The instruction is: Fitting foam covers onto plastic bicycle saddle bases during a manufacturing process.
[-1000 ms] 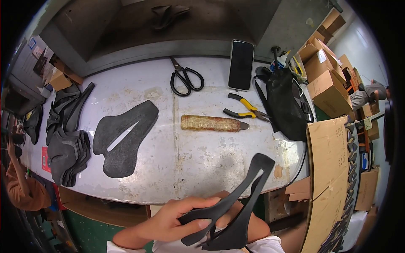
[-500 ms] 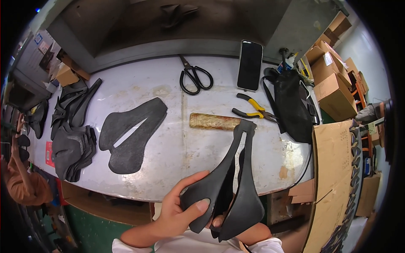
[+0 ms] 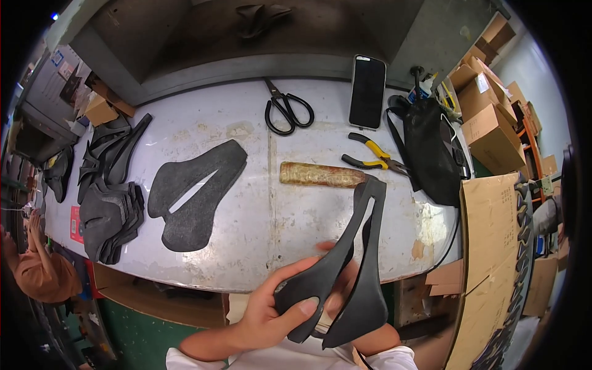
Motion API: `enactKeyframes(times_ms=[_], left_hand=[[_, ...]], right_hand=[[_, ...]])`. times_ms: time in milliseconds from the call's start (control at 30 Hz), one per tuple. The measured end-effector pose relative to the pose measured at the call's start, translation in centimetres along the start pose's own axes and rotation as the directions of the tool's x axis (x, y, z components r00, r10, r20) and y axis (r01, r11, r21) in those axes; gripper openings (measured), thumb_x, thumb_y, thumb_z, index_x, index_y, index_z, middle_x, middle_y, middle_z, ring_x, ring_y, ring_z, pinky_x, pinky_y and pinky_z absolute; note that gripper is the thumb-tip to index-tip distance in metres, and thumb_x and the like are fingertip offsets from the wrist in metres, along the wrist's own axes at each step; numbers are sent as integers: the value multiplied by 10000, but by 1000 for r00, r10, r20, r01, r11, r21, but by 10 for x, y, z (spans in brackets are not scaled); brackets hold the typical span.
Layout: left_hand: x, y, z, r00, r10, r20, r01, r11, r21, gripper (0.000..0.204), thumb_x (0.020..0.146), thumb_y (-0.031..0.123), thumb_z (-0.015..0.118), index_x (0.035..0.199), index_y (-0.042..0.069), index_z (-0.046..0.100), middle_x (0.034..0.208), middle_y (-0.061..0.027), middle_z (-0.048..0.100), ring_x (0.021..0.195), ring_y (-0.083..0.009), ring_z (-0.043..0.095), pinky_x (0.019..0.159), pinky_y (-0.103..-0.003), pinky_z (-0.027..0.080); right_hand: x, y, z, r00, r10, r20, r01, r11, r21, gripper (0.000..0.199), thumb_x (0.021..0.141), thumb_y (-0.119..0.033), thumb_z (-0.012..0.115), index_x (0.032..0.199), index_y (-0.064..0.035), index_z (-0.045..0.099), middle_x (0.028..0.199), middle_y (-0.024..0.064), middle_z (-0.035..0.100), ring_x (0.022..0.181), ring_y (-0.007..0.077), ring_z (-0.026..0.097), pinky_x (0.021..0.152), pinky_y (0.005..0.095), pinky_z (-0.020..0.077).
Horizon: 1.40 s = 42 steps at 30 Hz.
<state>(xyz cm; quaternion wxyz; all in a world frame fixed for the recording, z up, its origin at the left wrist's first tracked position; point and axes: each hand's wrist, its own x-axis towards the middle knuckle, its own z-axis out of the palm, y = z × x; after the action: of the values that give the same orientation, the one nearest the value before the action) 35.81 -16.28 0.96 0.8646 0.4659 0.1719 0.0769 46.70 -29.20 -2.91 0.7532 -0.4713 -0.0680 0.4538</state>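
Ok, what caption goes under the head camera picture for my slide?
Both hands, left hand in front, hold a black saddle shell above a worn white workbench.

Scissors (image 3: pixel 288 112), phone (image 3: pixel 367 91), yellow-handled pliers (image 3: pixel 373 160) (near black bag (image 3: pixel 435 151)) on table (image 3: pixel 259 228).

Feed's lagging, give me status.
Left hand gripping black saddle shell; right hand mostly hidden behind it. Shell above table edge, nothing blocking.
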Motion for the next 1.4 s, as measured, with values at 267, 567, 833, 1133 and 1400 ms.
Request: enactKeyframes(times_ms=[267, 567, 833, 1133, 1400], left_hand=[[15, -3, 0, 983, 164, -80, -153, 980, 130, 557, 938, 35, 584, 1433, -33, 336, 1296, -128, 544, 1146, -136, 535, 983, -280, 430], [30, -15, 9, 859, 388, -334, -388, 919, 70, 607, 935, 37, 545, 1460, -36, 251, 1293, -179, 534, 1109, -169, 565, 947, -289, 458], [28, -13, 16, 758, 550, -351, -518, 834, 188, 622, 943, 69, 536, 1466, -35, 215, 1269, -212, 536, 1091, -190, 572, 925, -302, 470], [34, -8, 3, 798, 486, -356, -439, 874, 207, 594, 954, 60, 530, 1463, -24, 236, 1273, -171, 537, 1066, -149, 563, 911, -279, 465], [32, -8, 0, 762, 577, -293, -471, 805, 361, 588, 955, 39, 523, 1459, -36, 230, 1273, -183, 532, 1088, -174, 567, 920, -285, 471]], right_hand=[[-25, 36, 10, 900, 397, 182, -432, 748, 504, 399, 907, -462, 638, 1013, -83, 573, 767, -25, 565, 616, 133, 533, 608, 270, 447], [-25, 41, 14, 827, 119, 549, -486, 641, 594, 433, 997, -432, 488, 718, -102, 507, 485, -40, 390, 417, 108, 382, 439, 263, 299], [-23, 26, 20, 853, 212, 476, -460, 738, 495, 438, 954, -431, 582, 735, -54, 535, 502, 8, 475, 376, 150, 438, 375, 284, 316], [-26, 48, -5, 736, -610, 292, 673, 703, -228, 597, 931, -433, 600, 1198, 77, 443, 1186, 249, 455, 572, 196, 613, 434, 260, 402], [-17, 21, 16, 593, -504, 628, 743, 40, -669, 909, 836, -527, 679, 1450, 47, 332, 1423, 403, 341, 768, 243, 680, 530, 295, 523]])
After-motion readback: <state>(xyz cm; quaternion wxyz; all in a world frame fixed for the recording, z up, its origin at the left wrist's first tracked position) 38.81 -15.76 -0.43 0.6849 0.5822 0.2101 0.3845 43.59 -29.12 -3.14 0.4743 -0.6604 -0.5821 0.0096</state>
